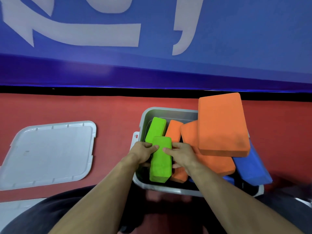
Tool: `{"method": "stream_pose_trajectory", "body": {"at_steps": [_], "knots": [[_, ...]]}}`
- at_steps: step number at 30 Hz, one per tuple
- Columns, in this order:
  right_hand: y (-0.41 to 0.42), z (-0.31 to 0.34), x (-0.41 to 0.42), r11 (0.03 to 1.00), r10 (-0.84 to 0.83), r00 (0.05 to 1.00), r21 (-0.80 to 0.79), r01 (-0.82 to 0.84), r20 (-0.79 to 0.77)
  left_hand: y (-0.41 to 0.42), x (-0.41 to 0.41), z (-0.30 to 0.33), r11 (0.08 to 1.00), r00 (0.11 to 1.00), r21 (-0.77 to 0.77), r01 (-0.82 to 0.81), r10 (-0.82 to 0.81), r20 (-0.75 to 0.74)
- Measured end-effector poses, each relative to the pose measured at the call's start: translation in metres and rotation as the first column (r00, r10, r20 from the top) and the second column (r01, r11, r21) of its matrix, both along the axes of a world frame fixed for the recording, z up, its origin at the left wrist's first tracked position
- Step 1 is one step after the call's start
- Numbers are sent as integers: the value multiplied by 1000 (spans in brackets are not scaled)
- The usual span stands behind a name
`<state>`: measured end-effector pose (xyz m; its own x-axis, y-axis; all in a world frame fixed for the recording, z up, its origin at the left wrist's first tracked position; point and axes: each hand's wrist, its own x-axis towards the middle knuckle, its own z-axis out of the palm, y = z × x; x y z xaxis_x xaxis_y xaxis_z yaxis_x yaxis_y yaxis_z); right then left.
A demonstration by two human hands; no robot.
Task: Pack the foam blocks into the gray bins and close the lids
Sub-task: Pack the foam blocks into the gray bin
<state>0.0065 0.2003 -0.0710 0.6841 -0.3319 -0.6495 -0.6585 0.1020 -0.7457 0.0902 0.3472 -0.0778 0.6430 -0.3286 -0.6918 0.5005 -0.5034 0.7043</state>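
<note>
Gray lid (49, 154) flat on red floor (67, 107), 9 o'clock of gray bin (168, 112), apart. Bin open, packed: large orange block (222, 124) tilted at 2 o'clock on another orange block (216, 164), blue block (253, 168) over 4 o'clock rim. Near green block (160, 166) pinched on edge between left hand (143, 153) and right hand (180, 154), both grips curled round it; second green block (156, 129) at 12 o'clock.

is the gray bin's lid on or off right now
Off. The gray lid lies flat on the red floor left of the gray bin, whose open top shows foam blocks inside.
</note>
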Motion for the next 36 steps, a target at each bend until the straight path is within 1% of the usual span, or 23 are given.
{"method": "stream_pose_trajectory", "body": {"at_steps": [4, 6, 10, 13, 15, 17, 21, 24, 28, 36], "knots": [[-1, -4, 3, 999, 33, 998, 13, -32, -54, 5, 2, -5, 999, 996, -12, -36, 35, -87], [5, -6, 4, 999, 45, 996, -6, -46, -83, 8, 0, -9, 999, 992, -7, -48, 47, -120], [15, -13, 2, 1000, 23, 996, -10, -24, -92, 10, -5, -25, 997, 988, 10, -73, 74, -138], [17, -20, 2, 1000, 4, 995, 16, -3, -96, 6, -8, -36, 995, 994, 80, -58, 64, -87], [17, -24, 3, 1000, -3, 995, 25, 6, -104, 3, -8, -41, 989, 999, 143, -24, 27, -21], [16, -27, 3, 999, -9, 993, 39, 13, -114, 1, -8, -47, 986, 1000, 169, -6, 5, 6], [17, -37, 6, 998, -23, 990, 59, 32, -139, -1, -11, -52, 987, 1000, 162, -7, 4, 20], [17, -46, 8, 994, -39, 988, 92, 53, -153, -2, -10, -59, 989, 998, 141, -51, 56, -29], [20, -56, 12, 993, -58, 983, 88, 75, -177, -1, -7, -73, 988, 996, 147, -54, 64, -68], [18, -78, 16, 996, -25, 975, 81, 44, -221, -9, -12, -84, 977, 1000, 212, 4, -8, 20]]}}
